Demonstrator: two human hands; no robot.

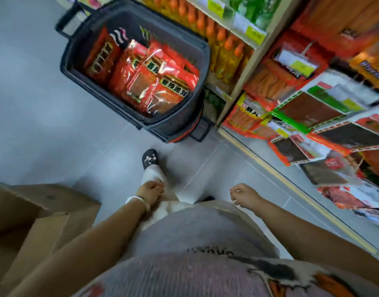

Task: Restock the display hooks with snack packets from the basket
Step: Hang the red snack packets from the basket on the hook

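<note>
Floor (34,103): grey tiles, smooth, with a dull sheen and thin pale joints.

Display rack (313,116), right side: we see flat glossy packets in red, orange, green and white, hanging in tiers. Motion blur smears them, so we cannot make out the hooks or any print, and the frame edge cuts the rack off.

Basket (111,101): black rigid plastic, a rounded rectangle with a thick rim and red trim low down. It stands on the floor just beside the shelf end. Its far handle is blurred.

Cardboard boxes (45,228), lower left: plain brown, matte, partly out of frame.

Snack packets (154,82): they lie in the basket, red crinkled film with clear windows, overlapping one another. The lower ones are hidden.

Right hand (242,192): it hangs over the floor with its fingers loosely curled and holds nothing.

Left hand (151,189): also loosely curled, with nothing in it. It lies in front of a white trouser leg, and we cannot tell whether it touches. A silvery bracelet (139,200) circles the wrist.

Both hands are well apart from the basket.
</note>
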